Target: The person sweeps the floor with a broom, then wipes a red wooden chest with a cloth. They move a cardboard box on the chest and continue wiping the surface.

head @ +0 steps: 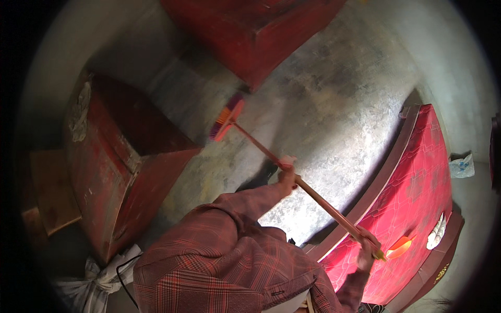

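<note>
A push broom's wooden handle point(327, 206) runs diagonally across the view. Its wide head point(227, 120), with purple and orange bristles and a pinkish-red base, is at the far left end, over the grey concrete floor point(325, 98). My left hand point(288, 178) grips the handle around its middle. Near the handle's yellow-tipped upper end, my right hand point(367, 247) is closed around it, above the edge of a bed with a red patterned mattress point(407, 195). Both my arms are in plaid sleeves. Whether the bristles touch the floor cannot be told.
A worn red cabinet point(156, 187) stands at left, another red piece of furniture point(258, 43) ahead, its corner close to the broom head. Cardboard boxes point(54, 191) and a knotted cloth bundle point(103, 281) lie lower left. An orange object point(400, 247) rests on the mattress; a plastic bag point(462, 166) lies beyond.
</note>
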The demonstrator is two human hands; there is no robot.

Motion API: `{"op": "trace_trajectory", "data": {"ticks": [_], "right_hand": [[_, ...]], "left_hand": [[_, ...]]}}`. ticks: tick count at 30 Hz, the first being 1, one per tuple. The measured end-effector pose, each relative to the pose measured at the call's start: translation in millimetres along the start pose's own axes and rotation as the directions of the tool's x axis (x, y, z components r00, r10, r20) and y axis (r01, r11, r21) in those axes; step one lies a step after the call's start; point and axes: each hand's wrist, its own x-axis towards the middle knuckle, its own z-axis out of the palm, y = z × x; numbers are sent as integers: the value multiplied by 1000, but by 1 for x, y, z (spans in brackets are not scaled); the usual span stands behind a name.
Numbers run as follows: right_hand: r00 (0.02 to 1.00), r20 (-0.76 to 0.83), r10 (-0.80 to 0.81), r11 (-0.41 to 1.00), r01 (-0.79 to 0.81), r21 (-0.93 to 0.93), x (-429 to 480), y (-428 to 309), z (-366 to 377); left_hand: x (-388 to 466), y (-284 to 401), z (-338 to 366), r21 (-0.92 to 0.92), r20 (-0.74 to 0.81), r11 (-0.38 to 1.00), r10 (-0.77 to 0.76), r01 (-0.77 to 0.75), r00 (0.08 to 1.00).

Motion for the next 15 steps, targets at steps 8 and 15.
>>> {"op": "trace_trajectory", "data": {"ticks": [8,15], "right_hand": [[988,-28,153,986,-151,72,80,1,0],[952,-304,27,997,-48,-62,65,-34,-141]], "left_hand": [[44,63,55,11,-97,989,-147,149,984],[-1,-28,168,141,235,915,-403,379,885]]}}
